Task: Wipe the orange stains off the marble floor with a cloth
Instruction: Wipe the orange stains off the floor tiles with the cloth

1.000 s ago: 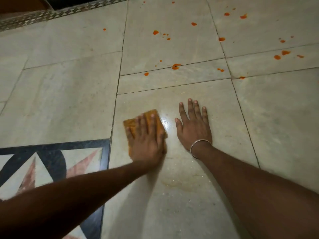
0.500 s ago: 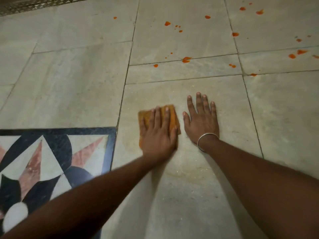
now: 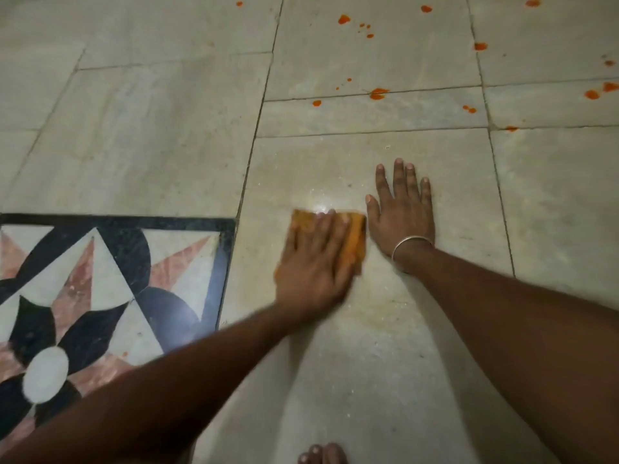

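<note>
An orange cloth lies flat on the pale marble floor. My left hand presses down on it with straight fingers and covers most of it. Just to its right, my right hand, with a metal bangle on the wrist, rests flat on the floor with fingers spread. Several orange stains dot the tiles farther ahead, among them a blot on a tile joint, a small spot and drops at the far right. The tile under the hands looks wet and faintly smeared.
A black-bordered inlay panel with pink, white and black shapes fills the floor at the left. My bare toes show at the bottom edge.
The view has tilted down and the stains now sit higher in the frame. My left hand has slid the cloth back toward me, beside my right wrist. My right hand stays planted.
</note>
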A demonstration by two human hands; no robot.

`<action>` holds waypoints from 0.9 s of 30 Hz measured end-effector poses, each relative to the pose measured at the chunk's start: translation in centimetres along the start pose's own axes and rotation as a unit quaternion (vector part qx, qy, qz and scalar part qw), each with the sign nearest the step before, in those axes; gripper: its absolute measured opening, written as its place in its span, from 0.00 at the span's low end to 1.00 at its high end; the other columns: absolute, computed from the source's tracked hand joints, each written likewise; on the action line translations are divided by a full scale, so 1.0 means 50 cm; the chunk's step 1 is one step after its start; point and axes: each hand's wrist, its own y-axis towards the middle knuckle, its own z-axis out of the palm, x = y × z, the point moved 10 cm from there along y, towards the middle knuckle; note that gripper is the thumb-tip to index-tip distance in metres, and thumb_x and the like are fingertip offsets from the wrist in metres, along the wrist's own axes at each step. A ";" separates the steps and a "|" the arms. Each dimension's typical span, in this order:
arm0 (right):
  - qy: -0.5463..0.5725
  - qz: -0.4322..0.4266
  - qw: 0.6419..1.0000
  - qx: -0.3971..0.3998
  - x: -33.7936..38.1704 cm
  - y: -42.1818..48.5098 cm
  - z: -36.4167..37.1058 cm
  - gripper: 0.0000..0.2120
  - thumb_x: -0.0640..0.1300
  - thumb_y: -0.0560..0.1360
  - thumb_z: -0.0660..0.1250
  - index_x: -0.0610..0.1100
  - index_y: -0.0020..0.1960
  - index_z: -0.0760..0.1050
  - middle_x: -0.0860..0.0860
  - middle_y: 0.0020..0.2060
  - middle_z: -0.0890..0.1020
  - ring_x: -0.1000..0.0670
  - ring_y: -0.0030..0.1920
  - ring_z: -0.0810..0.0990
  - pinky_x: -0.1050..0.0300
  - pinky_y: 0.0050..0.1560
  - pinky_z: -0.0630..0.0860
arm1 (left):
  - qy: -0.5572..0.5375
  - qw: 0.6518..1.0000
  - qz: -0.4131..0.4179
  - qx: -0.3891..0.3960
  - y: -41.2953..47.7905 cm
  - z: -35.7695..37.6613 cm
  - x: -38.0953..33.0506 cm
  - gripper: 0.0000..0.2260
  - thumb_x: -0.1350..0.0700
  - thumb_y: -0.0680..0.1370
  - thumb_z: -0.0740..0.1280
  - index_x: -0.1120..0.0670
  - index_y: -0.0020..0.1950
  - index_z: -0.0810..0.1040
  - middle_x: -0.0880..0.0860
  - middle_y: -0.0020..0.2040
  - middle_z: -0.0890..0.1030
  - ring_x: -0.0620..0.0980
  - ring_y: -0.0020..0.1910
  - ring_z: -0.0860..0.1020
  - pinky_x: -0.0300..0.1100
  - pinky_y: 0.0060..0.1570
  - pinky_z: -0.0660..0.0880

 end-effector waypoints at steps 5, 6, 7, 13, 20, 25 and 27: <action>0.005 -0.019 1.000 0.021 -0.001 -0.003 0.003 0.30 0.57 0.84 0.44 0.49 0.83 0.45 0.44 0.82 0.46 0.44 0.82 0.43 0.43 0.80 0.39 | -0.029 0.975 -0.216 -0.041 -0.092 -0.018 0.200 0.33 0.37 0.84 0.39 0.51 0.86 0.41 0.55 0.86 0.43 0.53 0.85 0.41 0.63 0.81 0.44; 0.007 -0.023 0.999 0.028 -0.003 -0.003 0.004 0.30 0.57 0.84 0.45 0.49 0.83 0.44 0.44 0.82 0.45 0.44 0.82 0.43 0.43 0.80 0.39 | -0.028 0.978 -0.201 -0.037 -0.136 -0.007 0.159 0.32 0.38 0.85 0.39 0.52 0.86 0.40 0.55 0.86 0.41 0.54 0.85 0.40 0.62 0.81 0.43; 0.009 -0.025 0.999 0.037 -0.006 -0.002 0.007 0.30 0.58 0.84 0.45 0.50 0.83 0.43 0.44 0.82 0.44 0.44 0.82 0.42 0.44 0.80 0.38 | -0.026 0.986 -0.161 -0.028 -0.174 0.005 0.095 0.32 0.38 0.85 0.41 0.51 0.85 0.39 0.54 0.86 0.39 0.53 0.85 0.39 0.62 0.81 0.42; 0.058 -0.057 0.992 0.097 -0.018 0.009 0.014 0.29 0.60 0.84 0.44 0.53 0.82 0.44 0.46 0.82 0.41 0.46 0.81 0.39 0.46 0.79 0.36 | 0.018 0.986 0.167 0.010 -0.123 0.031 -0.165 0.31 0.38 0.86 0.48 0.50 0.86 0.49 0.53 0.86 0.50 0.53 0.85 0.47 0.62 0.81 0.46; -0.021 -0.138 0.989 0.056 -0.053 -0.067 0.009 0.31 0.61 0.81 0.36 0.53 0.83 0.43 0.47 0.82 0.47 0.46 0.82 0.45 0.46 0.80 0.44 | -0.039 0.978 -0.204 -0.027 -0.161 -0.015 0.201 0.32 0.39 0.85 0.42 0.52 0.86 0.41 0.55 0.86 0.42 0.53 0.85 0.41 0.60 0.82 0.43; -0.025 -0.126 0.991 0.031 -0.051 -0.068 0.010 0.32 0.60 0.80 0.36 0.52 0.83 0.46 0.46 0.82 0.51 0.44 0.81 0.50 0.43 0.80 0.47 | -0.018 0.998 -0.045 0.042 -0.255 0.052 -0.049 0.34 0.35 0.85 0.44 0.49 0.85 0.36 0.52 0.85 0.36 0.52 0.84 0.36 0.60 0.80 0.38; -0.021 -0.124 0.992 0.026 -0.055 -0.065 0.008 0.33 0.61 0.80 0.36 0.52 0.83 0.47 0.45 0.82 0.51 0.44 0.81 0.51 0.43 0.80 0.47 | -0.014 0.998 0.041 0.044 -0.182 0.036 -0.078 0.33 0.35 0.85 0.46 0.47 0.85 0.36 0.49 0.85 0.35 0.49 0.83 0.34 0.59 0.80 0.38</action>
